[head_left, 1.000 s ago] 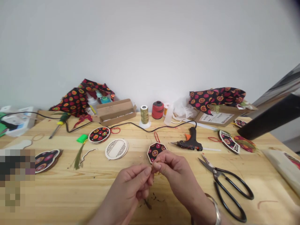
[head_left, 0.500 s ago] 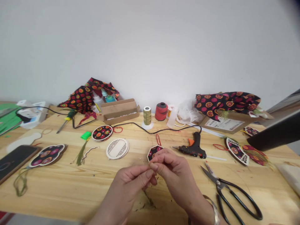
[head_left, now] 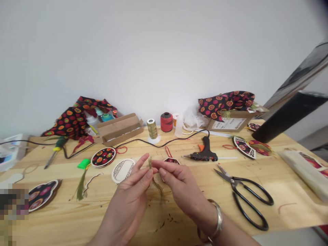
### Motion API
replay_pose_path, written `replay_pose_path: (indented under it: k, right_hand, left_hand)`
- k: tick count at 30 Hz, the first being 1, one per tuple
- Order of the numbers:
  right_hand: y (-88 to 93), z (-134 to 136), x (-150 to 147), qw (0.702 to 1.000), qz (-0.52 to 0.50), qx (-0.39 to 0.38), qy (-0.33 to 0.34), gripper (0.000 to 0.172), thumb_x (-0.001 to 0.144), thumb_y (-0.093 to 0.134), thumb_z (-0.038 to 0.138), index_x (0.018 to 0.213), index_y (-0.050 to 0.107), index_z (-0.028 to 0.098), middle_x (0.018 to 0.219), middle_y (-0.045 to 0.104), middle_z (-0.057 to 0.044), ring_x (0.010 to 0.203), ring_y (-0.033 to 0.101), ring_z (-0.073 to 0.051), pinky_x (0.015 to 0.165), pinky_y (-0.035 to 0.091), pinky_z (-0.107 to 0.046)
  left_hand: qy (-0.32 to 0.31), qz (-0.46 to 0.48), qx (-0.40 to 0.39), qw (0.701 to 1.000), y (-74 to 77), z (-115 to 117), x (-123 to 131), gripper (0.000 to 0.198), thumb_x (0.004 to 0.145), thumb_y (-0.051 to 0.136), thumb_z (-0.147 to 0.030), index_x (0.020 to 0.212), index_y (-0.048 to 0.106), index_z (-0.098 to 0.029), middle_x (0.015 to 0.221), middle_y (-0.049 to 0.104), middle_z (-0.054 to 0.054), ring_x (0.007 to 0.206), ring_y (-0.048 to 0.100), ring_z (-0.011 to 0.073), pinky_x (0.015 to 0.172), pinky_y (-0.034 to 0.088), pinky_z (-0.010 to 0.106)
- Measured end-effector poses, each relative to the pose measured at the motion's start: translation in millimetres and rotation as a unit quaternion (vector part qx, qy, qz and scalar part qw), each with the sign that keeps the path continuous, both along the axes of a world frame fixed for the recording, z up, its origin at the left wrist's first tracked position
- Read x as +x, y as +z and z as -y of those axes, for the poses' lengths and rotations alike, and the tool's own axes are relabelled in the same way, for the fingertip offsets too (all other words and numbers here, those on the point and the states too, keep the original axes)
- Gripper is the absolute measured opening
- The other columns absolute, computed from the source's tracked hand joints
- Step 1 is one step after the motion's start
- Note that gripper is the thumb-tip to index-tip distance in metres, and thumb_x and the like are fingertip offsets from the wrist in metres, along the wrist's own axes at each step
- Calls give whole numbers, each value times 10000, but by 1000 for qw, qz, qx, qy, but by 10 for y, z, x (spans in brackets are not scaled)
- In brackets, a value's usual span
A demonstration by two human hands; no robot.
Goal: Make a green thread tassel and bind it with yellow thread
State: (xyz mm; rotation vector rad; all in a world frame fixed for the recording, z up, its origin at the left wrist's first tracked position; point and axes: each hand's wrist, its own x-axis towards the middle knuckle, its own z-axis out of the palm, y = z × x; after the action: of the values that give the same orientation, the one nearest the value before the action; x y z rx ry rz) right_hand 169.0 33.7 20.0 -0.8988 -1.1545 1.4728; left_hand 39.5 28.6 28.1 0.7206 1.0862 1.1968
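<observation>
My left hand (head_left: 133,196) pinches a bundle of olive-green threads (head_left: 150,162) between thumb and fingers, its frayed end upright above the fingertips. More of the threads hang below, between the hands. My right hand (head_left: 180,184), with a bracelet (head_left: 219,218) at the wrist, meets the left one at the bundle. Its fingers are curled closed there, and what lies between them is too small to make out. Behind the right fingers an ornament with dark patterned fabric (head_left: 172,160) and a red loop is partly hidden. A pale wooden round frame (head_left: 122,171) lies behind the left hand.
On the right lie black-handled scissors (head_left: 233,182) and a black glue gun (head_left: 205,153). Thread spools, gold (head_left: 152,130) and red (head_left: 166,122), stand at the back near a cardboard box (head_left: 120,130). A round fabric ornament (head_left: 104,157) and a green tassel (head_left: 81,184) lie left.
The view has shifted, swinging a little to the right. The left hand's fingers have risen, and the olive-green bundle now shows upright above them. The right fingertips have moved slightly off the left thumb.
</observation>
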Motion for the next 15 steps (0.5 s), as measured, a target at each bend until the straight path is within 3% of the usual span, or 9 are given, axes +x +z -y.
replay_pose_path:
  k: [4,6,10,15]
  right_hand:
    - [40,43,-143,996,-17,67,50,294,898,463,192,1105,659,260,1004,685,3,959,600,-147,937,424,-324]
    - [39,72,-169,996,2,76,40,300,907,434,177,1071,674,250,907,681,6,843,602,-130,861,455,-288]
    - [-4,134,-181,995,51,86,10,294,884,460,135,1038,685,246,794,654,19,741,581,-114,723,468,-228]
    - [-81,166,-212,991,80,91,-56,208,856,541,170,941,717,241,812,693,10,771,609,-127,720,466,-225]
  left_hand:
    - [33,31,-1,999,5,15,-32,222,678,756,-252,898,757,-231,1251,535,25,1170,434,223,991,335,335]
    - [40,41,-8,998,-8,24,-48,263,676,761,-233,939,746,-229,1131,582,22,1029,509,174,865,426,263]
    - [37,58,-15,998,-50,31,-79,303,691,754,-230,993,725,-219,1002,612,16,874,540,127,744,463,200]
    - [26,76,-21,997,-65,74,-117,285,682,760,-220,965,731,-199,1104,618,25,844,556,117,706,491,185]
